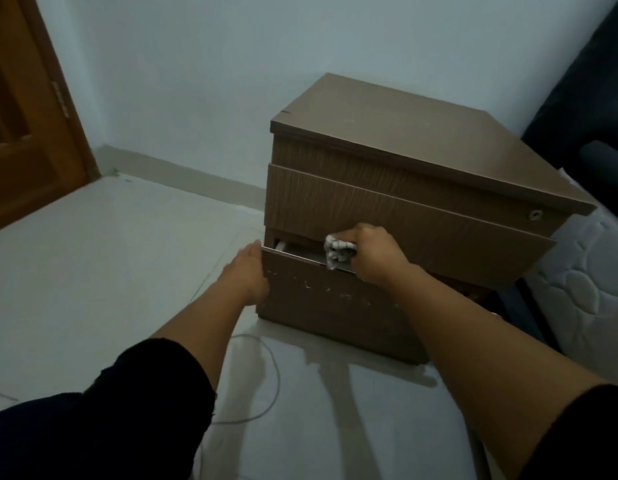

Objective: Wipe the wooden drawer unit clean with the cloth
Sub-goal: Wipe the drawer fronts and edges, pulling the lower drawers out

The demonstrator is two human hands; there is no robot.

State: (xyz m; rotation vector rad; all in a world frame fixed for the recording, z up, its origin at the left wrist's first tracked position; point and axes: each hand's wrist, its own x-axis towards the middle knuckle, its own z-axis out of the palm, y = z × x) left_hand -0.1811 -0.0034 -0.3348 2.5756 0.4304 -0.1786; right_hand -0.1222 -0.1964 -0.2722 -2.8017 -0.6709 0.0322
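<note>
Inspector: Pale tiled floor (110, 271) meets a light blue-grey wall (196, 81); a brown wooden door (27, 116) stands at far left, and a white quilted mattress (591, 289) lies at the right edge.

Clerk: And the unit itself?

Inspector: One wooden drawer unit (404, 150) stands on the floor near the wall, just beside the mattress. Its upper drawer (404, 220) sits closed, with a small round lock (536, 214) near its right end. The lower drawer (335, 306) is pulled partly out; its front carries pale scuff marks.

Clerk: Hands?

Inspector: Both forearms are bare, in dark sleeves. The left hand (247, 271) is pressed flat against the left end of the lower drawer's front, fingers extended, holding nothing. The right hand (373, 254) has its grip closed around a crumpled white cloth (337, 252), held on the top edge of the lower drawer.

Clerk: Anything smaller?

Inspector: A thin pale cable (271, 368) loops across the floor in front of the unit.
</note>
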